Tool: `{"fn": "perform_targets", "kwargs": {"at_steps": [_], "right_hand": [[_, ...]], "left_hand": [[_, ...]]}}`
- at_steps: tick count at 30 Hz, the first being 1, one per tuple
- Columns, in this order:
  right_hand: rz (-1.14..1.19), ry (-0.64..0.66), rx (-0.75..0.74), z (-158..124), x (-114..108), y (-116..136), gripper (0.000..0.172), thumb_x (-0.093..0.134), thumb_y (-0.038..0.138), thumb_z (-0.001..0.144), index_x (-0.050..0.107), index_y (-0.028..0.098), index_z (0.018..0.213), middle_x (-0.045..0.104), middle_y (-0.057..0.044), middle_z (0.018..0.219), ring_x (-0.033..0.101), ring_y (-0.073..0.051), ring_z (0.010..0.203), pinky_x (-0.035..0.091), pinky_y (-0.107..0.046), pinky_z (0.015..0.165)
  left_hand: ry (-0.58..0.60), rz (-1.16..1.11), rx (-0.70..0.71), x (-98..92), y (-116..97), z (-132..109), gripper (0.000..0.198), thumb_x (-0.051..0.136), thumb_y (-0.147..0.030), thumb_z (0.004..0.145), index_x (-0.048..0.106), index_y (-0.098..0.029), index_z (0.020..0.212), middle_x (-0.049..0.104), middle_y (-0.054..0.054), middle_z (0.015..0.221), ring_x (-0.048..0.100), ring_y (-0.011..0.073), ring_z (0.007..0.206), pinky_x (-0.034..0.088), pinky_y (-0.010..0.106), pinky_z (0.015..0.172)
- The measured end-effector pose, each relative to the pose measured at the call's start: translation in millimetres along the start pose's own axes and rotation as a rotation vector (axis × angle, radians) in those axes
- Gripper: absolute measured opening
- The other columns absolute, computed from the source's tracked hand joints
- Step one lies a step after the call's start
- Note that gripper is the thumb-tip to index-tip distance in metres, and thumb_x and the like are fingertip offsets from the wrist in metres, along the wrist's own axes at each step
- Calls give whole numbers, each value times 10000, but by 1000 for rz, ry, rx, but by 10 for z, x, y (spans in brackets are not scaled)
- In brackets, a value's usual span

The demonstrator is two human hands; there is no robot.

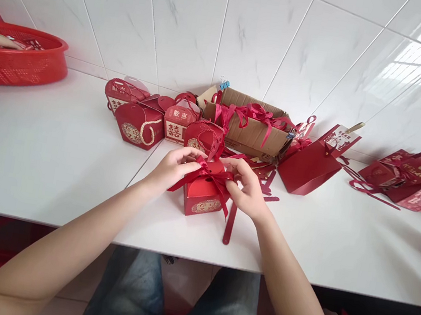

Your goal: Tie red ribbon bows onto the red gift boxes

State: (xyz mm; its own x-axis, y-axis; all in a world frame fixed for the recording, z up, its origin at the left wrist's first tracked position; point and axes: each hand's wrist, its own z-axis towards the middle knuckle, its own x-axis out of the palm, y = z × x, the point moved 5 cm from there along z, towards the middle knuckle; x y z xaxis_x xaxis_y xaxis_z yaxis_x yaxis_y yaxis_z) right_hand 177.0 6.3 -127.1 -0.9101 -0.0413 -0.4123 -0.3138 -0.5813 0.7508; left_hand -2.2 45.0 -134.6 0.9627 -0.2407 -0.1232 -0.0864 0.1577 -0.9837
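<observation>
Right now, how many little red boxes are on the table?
5. One red box sits between the left hand and right hand, pinching its ribbon. Four stand behind it: back-left box, front-left box, middle box, right box. More may hide behind them.

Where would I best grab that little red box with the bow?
Probably the red box by its flat side walls, below the bow, coming from left and right: it stands upright, and the bow covers its top.

Bare forearms [73,242], blue denim jeans [133,294]
</observation>
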Motion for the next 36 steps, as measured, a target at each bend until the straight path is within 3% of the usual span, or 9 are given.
{"fn": "perform_targets", "kwargs": {"at_steps": [8,12,16,21,24,26,30,33,36], "right_hand": [[135,-6,110,2,-43,-99,458,470,161,751,567,229,1193,603,-51,1026,551,-195,884,482,-357,772],[325,37,116,23,-73,-101,432,480,215,745,576,242,1166,609,-52,1136,550,-229,1073,452,-418,943],[487,204,82,41,-145,-98,649,490,222,659,476,286,1305,523,-35,1358,455,-254,1284,386,-478,1054],[340,436,150,-13,-161,-230,887,579,152,671,244,338,1471,385,-53,1489,337,-249,1395,413,-480,1041],[304,558,189,-58,-61,-297,958,659,178,717,137,332,1506,294,-91,1539,393,-247,1360,511,-394,940],[281,610,206,-80,26,-328,1047,725,226,710,67,323,1519,319,-108,1525,480,-233,1289,532,-359,919],[258,574,209,-89,164,-379,1151,811,309,645,63,324,1520,398,-106,1480,541,-240,1228,510,-413,971],[258,522,189,-93,225,-372,1151,846,332,593,146,351,1507,382,-84,1497,492,-271,1287,514,-433,969],[264,427,174,-61,171,-323,1104,866,351,553,265,323,1479,481,-85,1425,523,-273,1258,520,-420,963]], "left_hand": [[70,-61,-20,41,28,22,246,577,-246,636,664,-175,854,678,25,879,595,200,883,451,312,818],[74,-31,-4,1,56,41,317,482,-234,585,666,-169,835,670,21,763,586,199,768,448,304,705],[3,2,13,-60,66,64,316,414,-277,598,667,-162,748,664,49,703,586,210,686,437,316,630],[-113,-76,-64,-101,140,91,303,413,-377,702,625,-161,687,643,59,643,564,180,593,408,285,554],[-108,-100,-102,-82,195,101,310,410,-405,733,602,-167,677,625,53,633,559,176,596,398,279,556],[-96,-100,-86,-58,205,101,274,424,-390,732,561,-176,630,589,35,610,532,168,586,388,279,566],[-90,-69,19,-15,170,86,222,454,-346,718,486,-185,568,488,-2,560,453,142,554,366,273,576],[-77,-67,43,-1,170,75,227,450,-353,722,503,-183,581,491,-3,567,453,141,553,366,270,565],[-99,-146,8,-32,206,87,232,424,-363,725,520,-184,613,525,5,585,481,143,549,369,264,540]]}}
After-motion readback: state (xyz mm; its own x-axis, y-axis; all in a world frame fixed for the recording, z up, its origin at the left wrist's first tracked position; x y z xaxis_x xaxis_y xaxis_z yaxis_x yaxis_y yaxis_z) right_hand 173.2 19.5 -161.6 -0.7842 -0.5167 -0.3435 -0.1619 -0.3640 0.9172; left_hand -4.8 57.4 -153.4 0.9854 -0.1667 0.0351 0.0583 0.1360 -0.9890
